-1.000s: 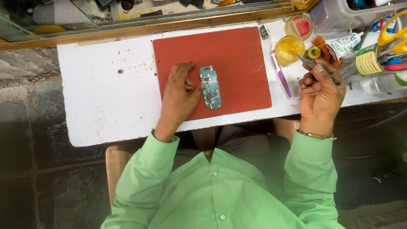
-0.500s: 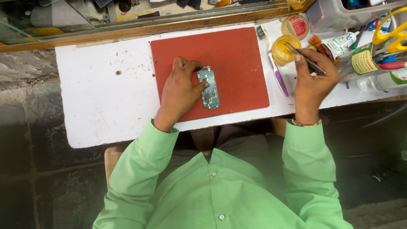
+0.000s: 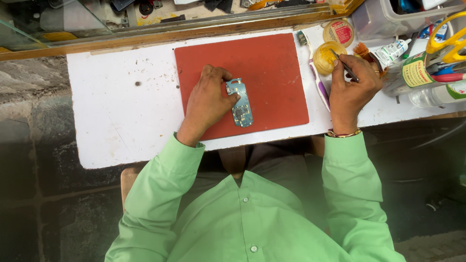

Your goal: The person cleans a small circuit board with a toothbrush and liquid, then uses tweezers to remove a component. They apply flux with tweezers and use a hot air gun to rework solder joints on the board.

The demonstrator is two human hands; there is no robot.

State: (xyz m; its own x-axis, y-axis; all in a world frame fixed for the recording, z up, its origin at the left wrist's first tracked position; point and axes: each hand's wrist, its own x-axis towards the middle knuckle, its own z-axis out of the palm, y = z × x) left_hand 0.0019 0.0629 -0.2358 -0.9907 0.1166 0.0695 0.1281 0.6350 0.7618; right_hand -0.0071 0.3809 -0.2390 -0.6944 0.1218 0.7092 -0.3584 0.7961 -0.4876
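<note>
Two hands busy — our left hand (image 3: 208, 104) pins the thin, likely fragile circuit board (image 3: 240, 102) by its nine-o'clock edge, right hand (image 3: 353, 92) clamped on tweezers (image 3: 345, 65).

— What colours lie on the white counter (image 3: 111, 121)?
— A brick-red mat (image 3: 272, 68), a blue-green circuit board (image 3: 240, 103), a yellow paste tub (image 3: 324, 56).
— And the sleeves (image 3: 165, 179)?
— Light green.
</note>
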